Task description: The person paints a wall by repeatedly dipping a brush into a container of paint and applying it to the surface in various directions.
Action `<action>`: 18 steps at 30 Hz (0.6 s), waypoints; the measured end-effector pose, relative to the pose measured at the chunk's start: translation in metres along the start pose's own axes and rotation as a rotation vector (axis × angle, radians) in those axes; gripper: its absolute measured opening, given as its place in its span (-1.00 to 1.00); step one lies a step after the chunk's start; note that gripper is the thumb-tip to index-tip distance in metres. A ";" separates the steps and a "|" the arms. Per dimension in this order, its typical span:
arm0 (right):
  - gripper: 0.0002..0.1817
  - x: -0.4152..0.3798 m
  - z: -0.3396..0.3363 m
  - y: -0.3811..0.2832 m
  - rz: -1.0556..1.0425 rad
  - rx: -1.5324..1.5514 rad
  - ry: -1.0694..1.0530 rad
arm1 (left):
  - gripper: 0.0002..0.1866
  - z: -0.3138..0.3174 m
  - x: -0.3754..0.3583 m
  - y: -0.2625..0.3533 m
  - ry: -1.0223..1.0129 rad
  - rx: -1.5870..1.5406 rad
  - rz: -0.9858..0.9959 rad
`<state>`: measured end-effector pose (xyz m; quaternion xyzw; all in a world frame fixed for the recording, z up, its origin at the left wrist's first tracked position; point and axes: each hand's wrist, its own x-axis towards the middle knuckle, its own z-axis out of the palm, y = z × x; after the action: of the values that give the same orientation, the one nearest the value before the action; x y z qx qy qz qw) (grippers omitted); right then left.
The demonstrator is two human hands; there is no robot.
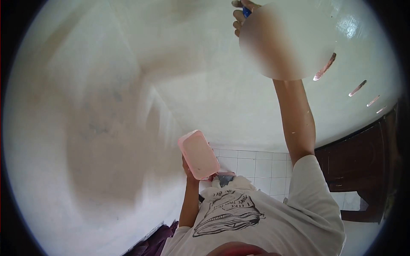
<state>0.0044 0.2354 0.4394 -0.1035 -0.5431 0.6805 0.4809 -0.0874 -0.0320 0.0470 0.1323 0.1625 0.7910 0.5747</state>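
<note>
My left hand (186,168) is wrapped around the side of a pink plastic tub (197,155), in front of my body at the lower middle. The tub is tilted, its opening facing me, with a pale, smooth filling inside. At the top of the view my right arm reaches up along the pale wall (205,81). The fingers of my right hand (239,21) are curled around a small blue thing (246,11), perhaps a handle. A blurred round patch covers part of that hand and forearm, so the rest of the held thing is hidden.
Two walls meet in a corner left of the middle. White tiles (245,166) lie below. On the right is a dark brown wooden piece of furniture (352,164). Several slots (325,67) pierce the wall at upper right. Dark purple material (156,242) shows at lower left.
</note>
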 end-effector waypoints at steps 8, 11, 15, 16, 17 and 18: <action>-0.61 -0.095 -0.094 0.246 0.419 -0.627 0.378 | -0.14 0.003 0.003 -0.019 0.038 -0.132 -0.084; -0.64 -0.126 -0.135 0.305 0.808 -0.255 0.428 | -0.15 -0.010 -0.004 -0.018 0.045 -0.147 -0.050; -0.73 -0.068 -0.126 0.197 0.457 -0.123 0.097 | -0.16 -0.013 0.001 -0.016 -0.063 -0.058 0.040; -0.68 -0.057 -0.108 0.149 0.359 -0.243 0.013 | -0.17 -0.003 -0.001 -0.014 -0.043 -0.073 0.040; -0.66 -0.050 -0.089 0.109 0.229 -0.399 -0.016 | -0.17 0.005 -0.001 -0.012 0.013 -0.078 0.001; -0.60 -0.053 -0.069 0.073 0.061 -0.543 -0.048 | -0.17 0.007 0.006 -0.012 0.056 -0.083 -0.034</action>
<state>0.0379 0.2430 0.3312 -0.2287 -0.7134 0.5266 0.4019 -0.0763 -0.0222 0.0491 0.0831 0.1478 0.7907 0.5882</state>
